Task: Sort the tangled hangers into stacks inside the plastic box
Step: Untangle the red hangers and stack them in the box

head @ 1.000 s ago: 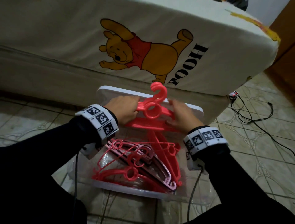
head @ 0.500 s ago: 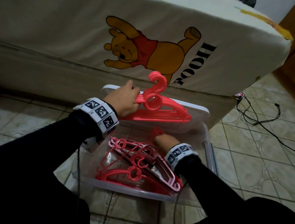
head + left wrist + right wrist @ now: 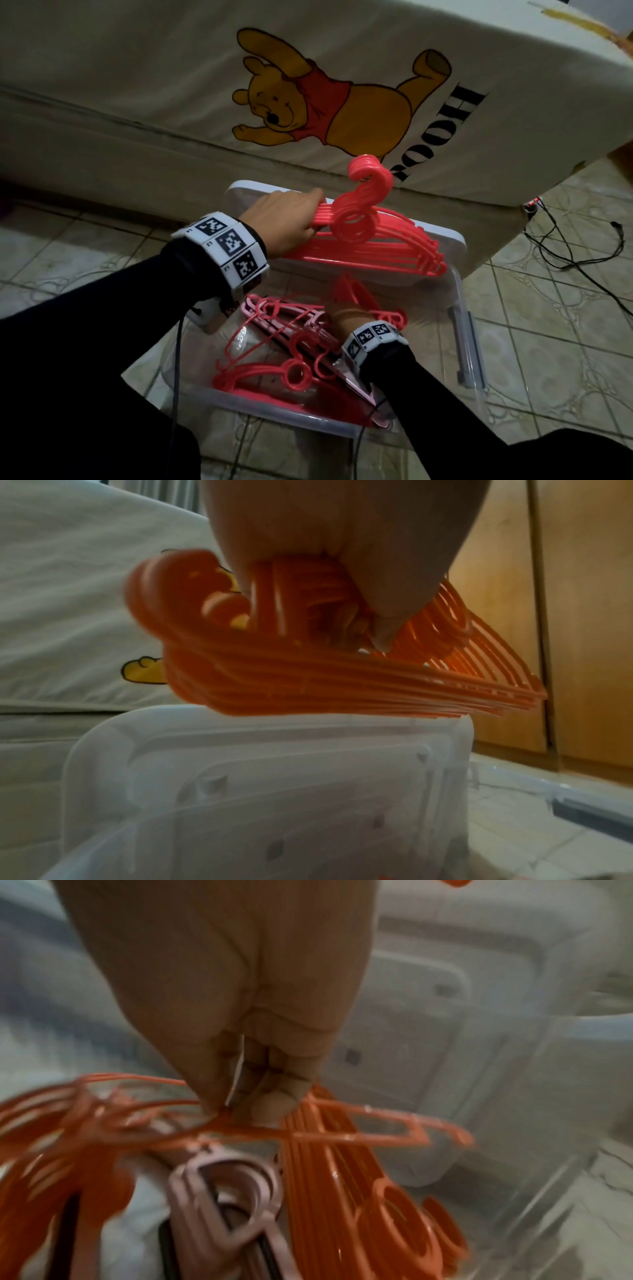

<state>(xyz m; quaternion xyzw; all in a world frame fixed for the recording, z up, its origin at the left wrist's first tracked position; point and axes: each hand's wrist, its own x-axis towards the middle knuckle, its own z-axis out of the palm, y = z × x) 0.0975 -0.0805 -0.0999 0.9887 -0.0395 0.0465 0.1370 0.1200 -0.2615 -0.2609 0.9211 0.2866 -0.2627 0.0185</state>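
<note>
Right hand [image 3: 346, 317] now down in box [image 3: 460, 329], pinching one coral hanger [image 3: 359, 1131]; left hand [image 3: 287, 222] gripping stack [image 3: 370, 246] (uncountable).

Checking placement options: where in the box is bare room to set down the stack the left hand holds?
Bare floor shows along the plastic box's right wall, beyond the right hand. The left and near parts are crowded with tangled hangers. The left hand grips the coral stack above the lid.

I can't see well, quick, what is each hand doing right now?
Left hand: closed, holding the red stack above the box.
Right hand: closed, pinching one red hanger in the box.
</note>
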